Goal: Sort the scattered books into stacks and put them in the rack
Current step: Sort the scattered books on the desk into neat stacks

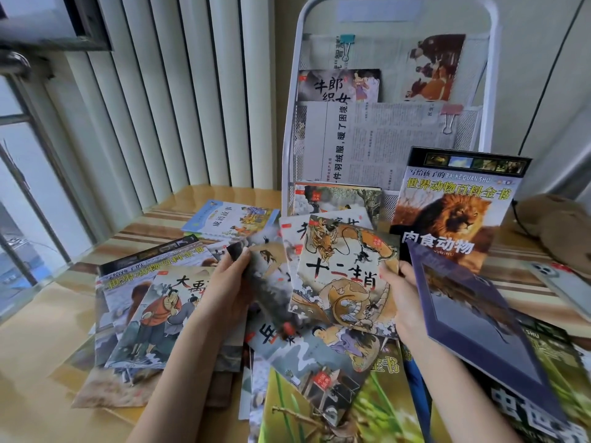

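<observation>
Many thin picture books lie scattered over the wooden table (38,330). My right hand (403,298) grips a dragon-cover book (343,276) by its right edge, held above the pile. My left hand (231,282) holds the left edge of a grey, blurred book (271,273) just beside it. A purple-framed book (473,321) tilts against my right wrist. A lion-cover book (454,206) leans upright against the white wire rack (289,129), which holds newspapers and a few small books. A book with a red-robed man (160,318) lies left of my left arm.
A white radiator (166,91) stands behind the table, and a window (22,187) is at the left. A brown plush toy (556,225) and a phone (558,282) lie at the right edge. A blue-cover book (230,219) lies near the radiator.
</observation>
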### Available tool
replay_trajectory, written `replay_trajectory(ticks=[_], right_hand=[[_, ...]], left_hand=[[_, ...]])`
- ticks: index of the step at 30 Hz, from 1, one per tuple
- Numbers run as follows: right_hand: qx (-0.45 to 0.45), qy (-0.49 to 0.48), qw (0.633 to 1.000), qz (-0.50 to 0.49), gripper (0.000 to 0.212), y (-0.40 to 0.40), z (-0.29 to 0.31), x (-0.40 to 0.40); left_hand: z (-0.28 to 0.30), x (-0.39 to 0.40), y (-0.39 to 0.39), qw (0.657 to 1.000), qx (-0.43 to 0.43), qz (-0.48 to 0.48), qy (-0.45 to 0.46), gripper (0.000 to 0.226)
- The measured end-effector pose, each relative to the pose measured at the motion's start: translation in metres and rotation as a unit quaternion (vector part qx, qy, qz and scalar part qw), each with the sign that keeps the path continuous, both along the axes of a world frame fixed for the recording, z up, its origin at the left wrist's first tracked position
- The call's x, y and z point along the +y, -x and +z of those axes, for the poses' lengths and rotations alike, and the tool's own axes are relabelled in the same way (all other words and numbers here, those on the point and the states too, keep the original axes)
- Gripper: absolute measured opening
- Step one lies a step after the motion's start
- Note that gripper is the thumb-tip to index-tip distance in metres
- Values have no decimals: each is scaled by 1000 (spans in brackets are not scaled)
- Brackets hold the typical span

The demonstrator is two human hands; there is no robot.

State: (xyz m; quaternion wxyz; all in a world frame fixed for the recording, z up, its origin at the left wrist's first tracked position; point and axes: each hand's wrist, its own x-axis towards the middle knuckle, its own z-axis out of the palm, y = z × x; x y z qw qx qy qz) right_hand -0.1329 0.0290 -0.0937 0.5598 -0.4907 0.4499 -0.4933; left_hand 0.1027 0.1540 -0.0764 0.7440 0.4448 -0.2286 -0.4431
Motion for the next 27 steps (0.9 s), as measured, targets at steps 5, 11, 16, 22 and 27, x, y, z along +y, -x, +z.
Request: replay_trajectory(ticks=[5, 11, 16, 22, 27], right_hand=[[59, 65, 994, 69, 38, 1, 14, -2], [175, 115, 964, 164, 12, -8, 27, -7], [189, 115, 947, 234, 15, -14, 26, -8], [104, 99, 987, 65, 20, -10, 16, -15], [32, 86, 995, 25, 5, -11, 15, -12]], left_hand=[[11, -3, -11, 960, -242, -55, -131, 12], [31, -19, -18, 945, -210, -230, -102, 24], [42, -23, -26, 906, -258, -295, -162, 28], [11, -13, -17, 949, 156, -268, 58, 83], [7, -11, 16, 980, -69, -178, -47, 67]])
